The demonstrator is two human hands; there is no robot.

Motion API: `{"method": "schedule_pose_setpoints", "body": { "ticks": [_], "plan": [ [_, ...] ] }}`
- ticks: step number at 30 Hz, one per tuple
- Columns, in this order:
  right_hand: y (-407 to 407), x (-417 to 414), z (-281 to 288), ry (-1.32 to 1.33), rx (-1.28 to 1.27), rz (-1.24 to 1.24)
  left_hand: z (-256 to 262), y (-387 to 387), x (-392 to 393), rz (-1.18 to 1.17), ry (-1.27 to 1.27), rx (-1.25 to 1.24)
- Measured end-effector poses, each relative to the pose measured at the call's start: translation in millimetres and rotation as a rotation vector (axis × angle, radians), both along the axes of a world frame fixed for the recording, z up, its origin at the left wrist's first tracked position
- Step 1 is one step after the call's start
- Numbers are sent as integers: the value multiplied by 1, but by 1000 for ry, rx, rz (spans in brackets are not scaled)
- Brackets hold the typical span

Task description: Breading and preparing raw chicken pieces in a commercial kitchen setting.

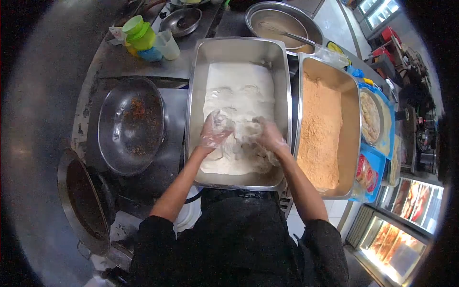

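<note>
A deep rectangular steel pan (pixel 191 93) stands before me with a thick bed of white flour-like powder (pixel 238 79) in it. Both my hands wear thin clear plastic gloves and are in the powder near the pan's middle. My left hand (pixel 216 130) lies on the left side, fingers bent and coated white. My right hand (pixel 267 134) is opposite, with curled fingers partly buried in powder. Between them is a pale, powder-covered mass (pixel 247 131); whether either hand grips it I cannot tell. A second steel pan (pixel 350 97) with orange-tan crumbly powder (pixel 321 132) stands close on the right.
To the left stands a steel bowl (pixel 116 136) with reddish crumbs, and below it a dark wok (pixel 80 201). Behind are green and clear plastic cups (pixel 143 36) and a large bowl (pixel 315 32) of pale liquid with a whisk (pixel 297 37). Blue trays (pixel 389 132) line the right.
</note>
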State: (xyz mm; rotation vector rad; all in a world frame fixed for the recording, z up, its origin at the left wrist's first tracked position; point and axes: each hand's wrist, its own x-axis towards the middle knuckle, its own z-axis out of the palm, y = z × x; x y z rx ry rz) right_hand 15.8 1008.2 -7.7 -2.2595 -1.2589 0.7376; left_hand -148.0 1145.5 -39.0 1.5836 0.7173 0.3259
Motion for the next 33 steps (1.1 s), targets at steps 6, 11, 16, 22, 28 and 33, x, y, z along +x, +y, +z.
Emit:
{"method": "schedule_pose_setpoints", "body": {
  "ticks": [6,11,16,22,28,33],
  "plan": [
    [-1,-33,21,707,128,-167,4,-14,39,471,-255,-601],
    [-1,-51,21,604,252,-125,-3,-20,46,491,-158,-551],
    [-9,-54,4,419,508,-39,-25,-24,48,238,-211,-715],
    [-11,-59,12,322,450,44,-3,-13,52,204,-273,-1204],
    [-12,-62,43,82,471,268,-9,-28,57,434,-444,-1070],
    [-28,-46,24,-146,312,304,-11,-18,27,189,-134,0]
  ]
}}
